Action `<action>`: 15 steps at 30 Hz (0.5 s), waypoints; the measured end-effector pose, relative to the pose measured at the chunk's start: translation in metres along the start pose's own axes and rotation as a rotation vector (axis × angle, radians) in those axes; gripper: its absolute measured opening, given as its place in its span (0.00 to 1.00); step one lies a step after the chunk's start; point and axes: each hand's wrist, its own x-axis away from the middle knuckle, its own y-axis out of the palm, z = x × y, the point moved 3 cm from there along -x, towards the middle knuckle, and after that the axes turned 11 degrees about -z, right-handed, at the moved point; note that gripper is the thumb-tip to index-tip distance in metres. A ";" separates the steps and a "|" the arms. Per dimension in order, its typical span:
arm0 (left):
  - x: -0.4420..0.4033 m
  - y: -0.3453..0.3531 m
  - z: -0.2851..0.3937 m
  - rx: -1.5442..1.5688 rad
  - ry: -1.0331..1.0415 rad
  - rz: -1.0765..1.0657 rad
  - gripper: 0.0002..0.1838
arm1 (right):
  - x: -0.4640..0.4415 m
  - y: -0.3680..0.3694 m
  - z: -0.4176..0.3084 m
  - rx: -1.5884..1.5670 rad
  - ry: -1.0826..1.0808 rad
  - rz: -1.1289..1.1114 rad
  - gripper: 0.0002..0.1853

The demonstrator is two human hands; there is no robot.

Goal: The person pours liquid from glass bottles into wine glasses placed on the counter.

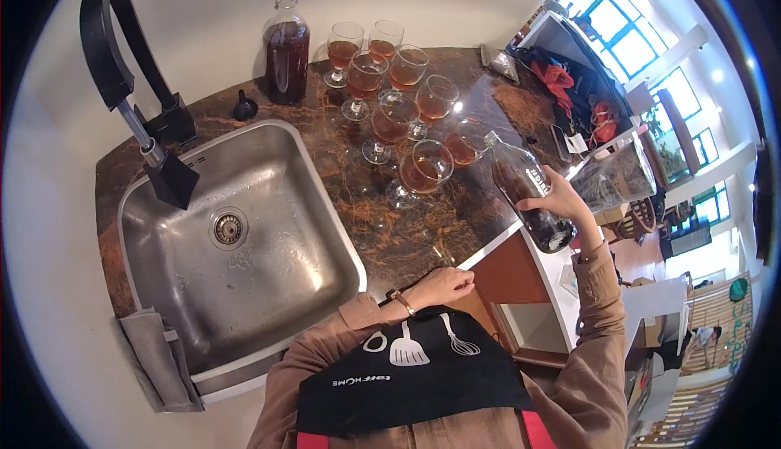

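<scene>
My right hand (561, 203) is wrapped round a clear glass bottle (533, 189) with white lettering and brown liquid inside. The bottle tilts, its mouth close to the rim of a stemmed glass (460, 150) that holds some reddish-brown liquid. My left hand (443, 288) rests by the counter's front edge with its fingers curled in and nothing visible in them. Several more stemmed glasses with similar liquid stand in two rough rows, the nearest glass (425, 169) among them. A tall swing-top bottle (286, 54) of dark red liquid stands by the wall.
A steel sink (301, 286) lies on the left under a black faucet (122, 67). A grey cloth (154, 359) hangs over its front edge. A small black stopper-like object (244, 107) sits behind the sink. Bags (561, 83) and a small packet (499, 63) lie at the right back.
</scene>
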 end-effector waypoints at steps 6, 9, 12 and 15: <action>0.000 0.005 -0.007 0.015 0.033 0.041 0.15 | -0.006 0.002 0.007 -0.023 -0.001 -0.049 0.44; 0.000 0.003 -0.006 0.017 0.037 0.041 0.15 | -0.003 -0.003 -0.003 -0.044 0.018 -0.059 0.43; 0.001 0.003 -0.005 0.020 0.028 0.032 0.14 | -0.006 -0.004 0.000 -0.045 -0.001 -0.061 0.44; 0.001 0.001 -0.003 0.028 0.017 0.026 0.15 | -0.003 -0.008 -0.010 -0.059 0.012 -0.096 0.46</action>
